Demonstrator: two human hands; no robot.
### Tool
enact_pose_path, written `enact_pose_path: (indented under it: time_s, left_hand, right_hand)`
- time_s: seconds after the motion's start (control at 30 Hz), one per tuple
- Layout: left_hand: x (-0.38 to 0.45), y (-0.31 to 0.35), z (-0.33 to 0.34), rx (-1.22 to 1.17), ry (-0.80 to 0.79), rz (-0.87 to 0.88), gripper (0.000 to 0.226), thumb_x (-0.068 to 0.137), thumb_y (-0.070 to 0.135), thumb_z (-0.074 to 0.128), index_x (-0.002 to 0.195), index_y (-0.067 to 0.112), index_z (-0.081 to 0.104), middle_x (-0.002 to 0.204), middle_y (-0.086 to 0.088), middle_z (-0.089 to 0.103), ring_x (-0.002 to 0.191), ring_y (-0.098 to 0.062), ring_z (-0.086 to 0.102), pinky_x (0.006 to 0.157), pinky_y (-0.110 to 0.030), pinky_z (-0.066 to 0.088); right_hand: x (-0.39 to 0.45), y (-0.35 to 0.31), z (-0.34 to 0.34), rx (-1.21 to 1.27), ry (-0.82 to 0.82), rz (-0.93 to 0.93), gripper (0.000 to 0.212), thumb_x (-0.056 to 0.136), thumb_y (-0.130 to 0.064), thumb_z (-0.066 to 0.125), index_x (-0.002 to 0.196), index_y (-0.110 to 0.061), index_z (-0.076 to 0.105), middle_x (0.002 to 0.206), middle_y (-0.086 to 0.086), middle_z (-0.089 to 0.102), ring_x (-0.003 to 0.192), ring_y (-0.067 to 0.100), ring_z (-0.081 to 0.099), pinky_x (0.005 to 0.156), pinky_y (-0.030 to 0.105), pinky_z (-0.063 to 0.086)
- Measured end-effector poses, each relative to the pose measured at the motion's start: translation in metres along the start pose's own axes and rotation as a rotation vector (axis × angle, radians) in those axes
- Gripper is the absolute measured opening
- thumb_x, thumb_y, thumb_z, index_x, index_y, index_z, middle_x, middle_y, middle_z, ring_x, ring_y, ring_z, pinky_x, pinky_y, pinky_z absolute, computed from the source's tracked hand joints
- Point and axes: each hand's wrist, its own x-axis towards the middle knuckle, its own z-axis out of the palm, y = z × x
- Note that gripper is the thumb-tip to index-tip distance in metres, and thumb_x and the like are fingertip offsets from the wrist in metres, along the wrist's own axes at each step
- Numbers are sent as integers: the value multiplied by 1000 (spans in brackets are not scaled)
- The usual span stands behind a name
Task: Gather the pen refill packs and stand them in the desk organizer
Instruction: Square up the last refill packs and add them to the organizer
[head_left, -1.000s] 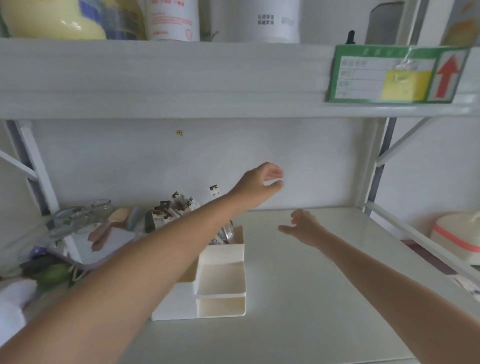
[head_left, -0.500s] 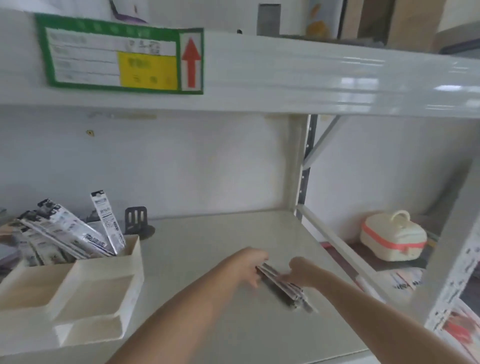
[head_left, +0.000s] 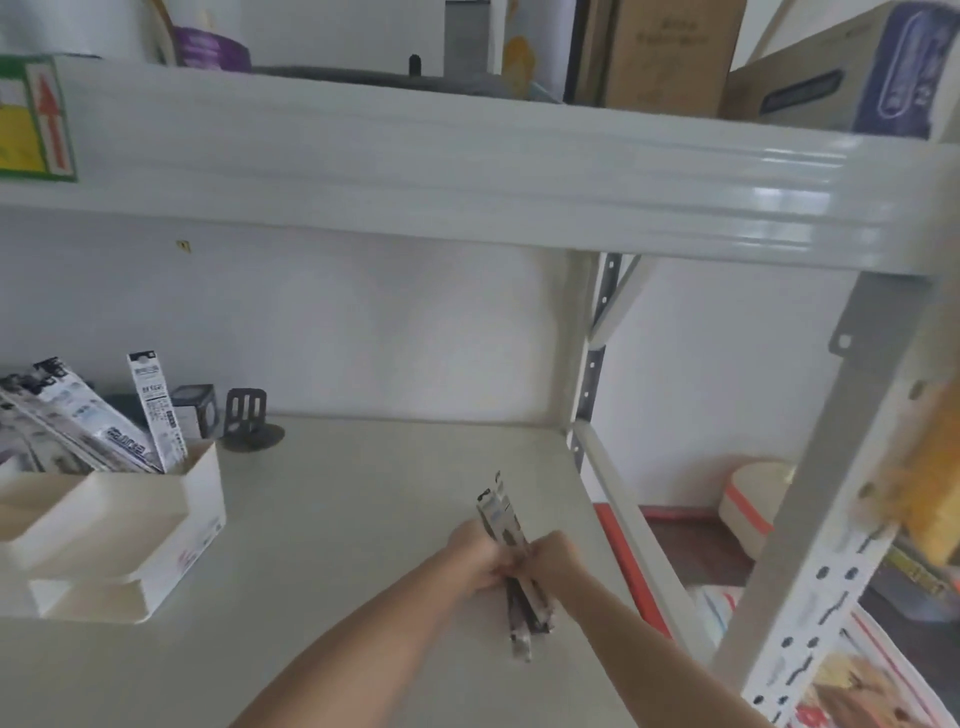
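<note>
A bundle of pen refill packs (head_left: 500, 512), long and narrow with black-and-white print, is held edge-up just above the shelf near its right side. My left hand (head_left: 475, 558) grips it from the left and my right hand (head_left: 553, 564) from the right, the two hands pressed together around its middle. The cream desk organizer (head_left: 171, 525) stands at the left of the shelf. Several more refill packs (head_left: 156, 410) lean upright in its rear compartment; its stepped front trays look empty.
A black slotted stand (head_left: 247, 421) and a small dark box (head_left: 197, 408) sit against the back wall behind the organizer. The upper shelf beam (head_left: 467, 176) runs overhead. A grey upright (head_left: 831, 493) frames the right; a cream case with an orange band (head_left: 753, 506) lies lower right.
The view swung right. My hands went from empty in mid-air to the packs lying on the shelf, closed on them and lifted the bundle edge-up.
</note>
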Motion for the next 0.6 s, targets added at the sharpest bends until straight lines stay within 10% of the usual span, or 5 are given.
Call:
enact_pose_path:
  time_s: [0.17,0.33,0.47,0.6]
  left_hand:
    - [-3,-7,0,-51,-64,-41,15,82,-1,65,74,10,59,72,-3,59,61,-12,57,48,-19,52]
    - [-7,-1,-17,-14,-32,6,12,81,9,69,76,6,58,74,-9,60,63,-21,58,63,-31,52]
    - [-21,24,-61,-65,3,81,9,83,3,64,82,7,56,73,-7,59,46,-12,62,52,-27,52]
    - [-41,49,-126,-40,101,228,12,80,2,68,73,8,60,69,-5,60,35,-1,59,43,-13,53]
  right_hand:
    - [-12,16,-7,308,-83,-19,28,83,-17,67,100,6,70,100,21,72,68,20,63,61,20,51]
    - [-6,0,1,323,-68,-56,38,84,-22,65,99,13,68,92,22,69,64,21,62,55,21,51]
    - [-7,-52,13,330,1,-142,32,84,-18,63,83,14,69,98,36,68,91,41,68,82,46,55]
    - [-23,-116,26,335,15,-238,44,89,-18,58,45,-13,51,35,1,57,55,20,52,48,24,34]
